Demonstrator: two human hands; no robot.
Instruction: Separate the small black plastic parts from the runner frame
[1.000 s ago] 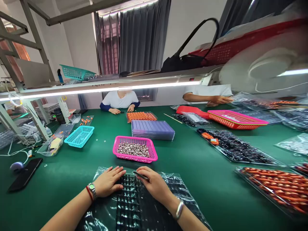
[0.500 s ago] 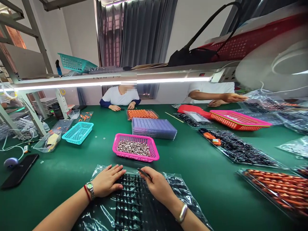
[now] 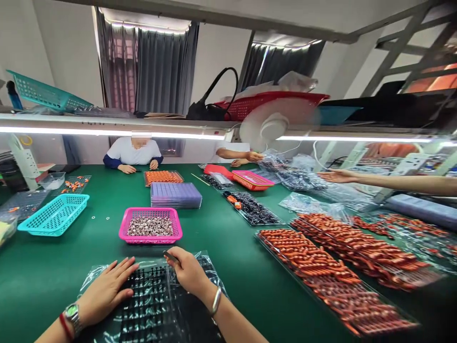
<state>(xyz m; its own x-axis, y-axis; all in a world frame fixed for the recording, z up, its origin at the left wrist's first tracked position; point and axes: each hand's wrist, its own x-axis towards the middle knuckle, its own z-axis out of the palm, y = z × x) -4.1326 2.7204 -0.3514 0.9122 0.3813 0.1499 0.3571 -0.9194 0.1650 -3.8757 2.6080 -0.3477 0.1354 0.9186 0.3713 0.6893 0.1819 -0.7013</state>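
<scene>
My left hand (image 3: 107,290) lies flat, fingers stretched, on the left part of a clear plastic tray or sheet (image 3: 146,309) that holds rows of small black parts. Between the thumb and fingers of my right hand (image 3: 191,272) is a slim dark tool (image 3: 171,257), its tip pointing left over the tray's far edge. Its exact kind is hard to make out. Just beyond both hands stands a pink basket (image 3: 123,231) of small silvery rings (image 3: 150,226). My right forearm covers part of the tray.
A turquoise basket (image 3: 53,216) stands at left. Stacked clear trays (image 3: 176,195) sit behind the pink basket. Trays of orange parts (image 3: 310,267) and black parts (image 3: 255,209) lie at right. Across the table is a person (image 3: 132,155); other people's arms (image 3: 389,181) reach in at right.
The camera view has swung right, so the table's things appear further left and more orange trays show. Another person's hand now reaches in at right. My hands keep much the same pose on the tray.
</scene>
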